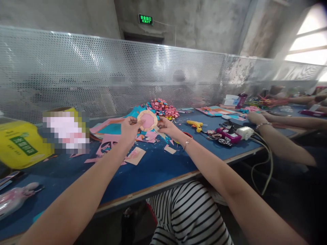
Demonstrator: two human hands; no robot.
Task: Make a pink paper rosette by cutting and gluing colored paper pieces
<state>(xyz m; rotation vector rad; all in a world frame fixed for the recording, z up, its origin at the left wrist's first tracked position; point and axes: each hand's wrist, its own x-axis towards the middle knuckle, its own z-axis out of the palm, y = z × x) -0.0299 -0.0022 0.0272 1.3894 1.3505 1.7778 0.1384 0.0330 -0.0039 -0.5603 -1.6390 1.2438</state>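
A round paper piece [149, 119] with a pink middle and a cream, uneven rim is held up over the table. My left hand [131, 127] pinches its left edge, the thumb lying across the pink face. At its right edge are the curled fingers of my right hand [168, 128], thumb and forefinger closed on the rim. Below and around them lie pink paper offcuts [150, 136] and a pink sheet with cut-out holes [108, 144]. A small cream card [136, 156] with a pink patch lies nearer to me. Behind rises a heap of small pink, orange and blue pieces [163, 108].
A yellow glue gun [195, 125] lies right of my hands, near a purple box and white power strip [244, 132] with cables over the edge. Left stands a yellow bag [20, 144]. A perforated metal screen [89, 75] closes the back. A co-worker's hand [255, 118] is at right.
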